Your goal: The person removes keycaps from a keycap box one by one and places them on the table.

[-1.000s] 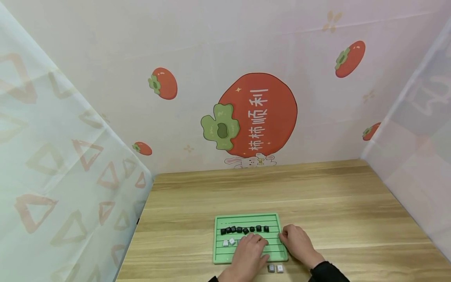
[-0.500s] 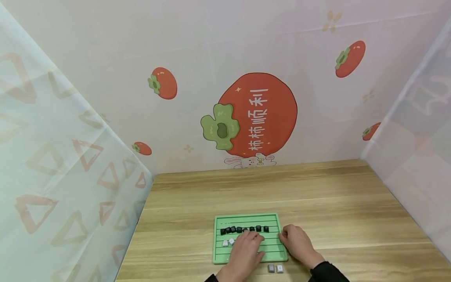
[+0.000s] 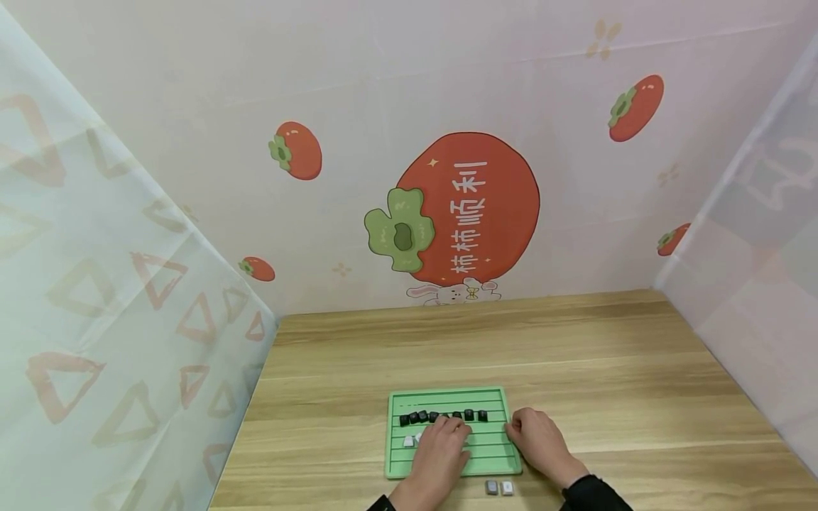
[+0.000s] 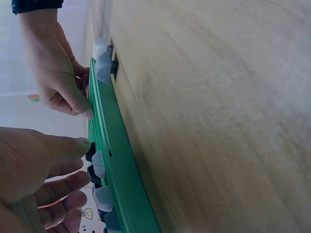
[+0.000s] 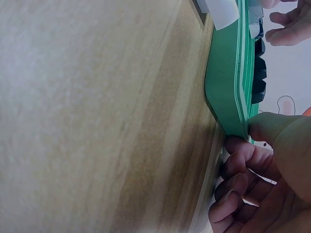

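A grooved green board (image 3: 492,465) lies on the table with a row of black keycaps (image 3: 422,416) along its far half. Nearer is a row of pale keycaps; a white keycap (image 3: 408,441) shows at its left end, and my left hand hides much of the rest. That left hand (image 3: 437,451) reaches over the board palm down, its fingers loosely bent at the pale row. In the left wrist view, its thumb (image 4: 73,145) is apart from the other fingers, close to the keycaps. My right hand (image 3: 540,440) pinches the board's right edge between thumb (image 5: 267,127) and fingers.
In front of the board, a grey keycap (image 3: 491,487) and a white keycap (image 3: 507,488) stand side by side on the wooden table (image 3: 345,369). A printed cloth backdrop (image 3: 345,85) rises behind the table, with cloth sides left and right.
My left hand has shifted to the left and slightly toward me along the pale row, and its thumb has come nearer the fingers. The right hand stays at the board's edge.
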Tool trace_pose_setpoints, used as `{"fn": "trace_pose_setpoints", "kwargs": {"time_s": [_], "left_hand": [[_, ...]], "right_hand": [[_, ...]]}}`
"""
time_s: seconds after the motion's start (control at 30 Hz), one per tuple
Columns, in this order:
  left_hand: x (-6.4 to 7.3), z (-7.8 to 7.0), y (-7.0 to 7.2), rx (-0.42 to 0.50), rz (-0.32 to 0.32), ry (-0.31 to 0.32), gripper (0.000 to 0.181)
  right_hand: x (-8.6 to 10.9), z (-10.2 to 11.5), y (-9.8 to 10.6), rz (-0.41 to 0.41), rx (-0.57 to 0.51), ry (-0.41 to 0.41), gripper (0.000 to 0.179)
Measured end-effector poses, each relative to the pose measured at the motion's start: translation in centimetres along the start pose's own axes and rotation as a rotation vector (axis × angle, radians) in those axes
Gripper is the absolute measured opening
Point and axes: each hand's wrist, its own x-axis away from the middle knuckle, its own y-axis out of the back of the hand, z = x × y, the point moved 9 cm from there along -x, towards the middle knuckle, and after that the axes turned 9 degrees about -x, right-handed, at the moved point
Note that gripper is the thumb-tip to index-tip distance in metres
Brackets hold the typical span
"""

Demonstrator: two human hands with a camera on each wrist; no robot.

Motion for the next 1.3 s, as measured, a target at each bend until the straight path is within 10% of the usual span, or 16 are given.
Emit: {"fn": "trace_pose_setpoints", "kwargs": {"time_s": [1.3], "left_hand": [[-0.78,0.21,-0.99,-0.01,0.054,0.018,0.018]], "right_hand": [[-0.02,0.14,-0.03,0.025,-0.009,-0.002,0.05]]}}
